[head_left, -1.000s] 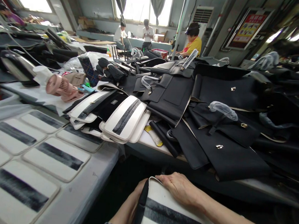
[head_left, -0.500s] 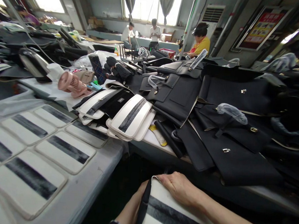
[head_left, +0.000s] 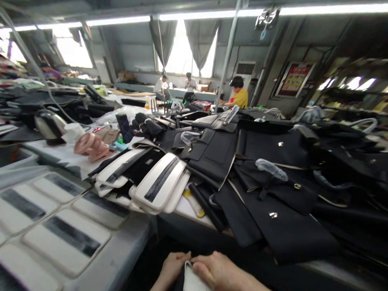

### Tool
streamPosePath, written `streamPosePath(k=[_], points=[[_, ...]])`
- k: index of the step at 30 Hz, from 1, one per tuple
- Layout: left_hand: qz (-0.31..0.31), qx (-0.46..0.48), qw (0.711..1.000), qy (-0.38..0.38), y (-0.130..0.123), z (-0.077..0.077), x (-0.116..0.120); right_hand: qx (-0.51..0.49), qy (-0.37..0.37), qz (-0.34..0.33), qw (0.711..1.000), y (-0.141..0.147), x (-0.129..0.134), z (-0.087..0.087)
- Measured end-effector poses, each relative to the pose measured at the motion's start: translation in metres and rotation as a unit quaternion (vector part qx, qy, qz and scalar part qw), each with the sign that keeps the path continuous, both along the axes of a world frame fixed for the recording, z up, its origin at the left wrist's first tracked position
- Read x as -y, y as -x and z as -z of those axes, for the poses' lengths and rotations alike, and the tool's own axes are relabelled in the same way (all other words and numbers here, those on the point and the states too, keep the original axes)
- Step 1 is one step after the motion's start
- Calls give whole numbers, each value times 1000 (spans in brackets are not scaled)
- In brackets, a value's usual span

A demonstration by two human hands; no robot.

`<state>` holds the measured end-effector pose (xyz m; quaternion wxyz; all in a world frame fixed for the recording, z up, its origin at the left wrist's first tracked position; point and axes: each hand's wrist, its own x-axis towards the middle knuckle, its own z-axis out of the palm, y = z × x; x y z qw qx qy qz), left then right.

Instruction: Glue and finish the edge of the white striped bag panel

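Observation:
At the bottom centre, a white panel with a dark stripe point(head_left: 197, 286) is held on edge, with black material along its left side. My right hand point(head_left: 219, 271) is closed over its top edge, the thumb lying along the white face. My left hand point(head_left: 172, 269) is closed at the panel's upper left corner, its fingertips close to those of my right hand. The lower part of the panel is out of frame. Similar striped white panels point(head_left: 68, 234) lie in rows on the table to the left.
A stack of white striped pieces point(head_left: 162, 178) sits ahead on a bench, beside a pink fan point(head_left: 91, 147). Black leather bag parts point(head_left: 274, 226) with metal clasps are heaped to the right. A metal kettle point(head_left: 48, 124) stands at left. Co-workers point(head_left: 239, 94) are farther back.
My head view has tilted up, so ceiling lights show and the panel sits lower in frame. My left hand has come up to the panel's top corner, beside my right hand.

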<state>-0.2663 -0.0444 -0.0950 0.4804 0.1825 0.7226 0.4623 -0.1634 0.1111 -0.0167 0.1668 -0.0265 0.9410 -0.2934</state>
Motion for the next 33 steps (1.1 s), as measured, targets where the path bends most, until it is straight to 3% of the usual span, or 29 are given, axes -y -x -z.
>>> streamPosePath(k=[3,6,9,13,18,21,28,33], points=[[9,-76,997,-23,20,-21,-24,6,-45,-10,999,6,-7,23],[70,-107,991,-24,26,-37,-32,28,-55,18,998,10,-17,44],[129,-120,984,3,28,-45,-32,16,-27,26,999,0,-25,50],[193,-124,973,34,32,-54,-36,-11,43,15,999,-27,-39,31],[246,-152,955,65,34,-74,-41,36,56,69,995,-64,-65,-9],[284,-149,943,92,34,-83,-41,80,62,83,991,-88,-86,-22],[356,-54,918,167,44,-84,-48,149,116,142,972,-138,-141,-12],[372,-23,911,175,48,-84,-49,175,173,176,953,-155,-151,-10]])
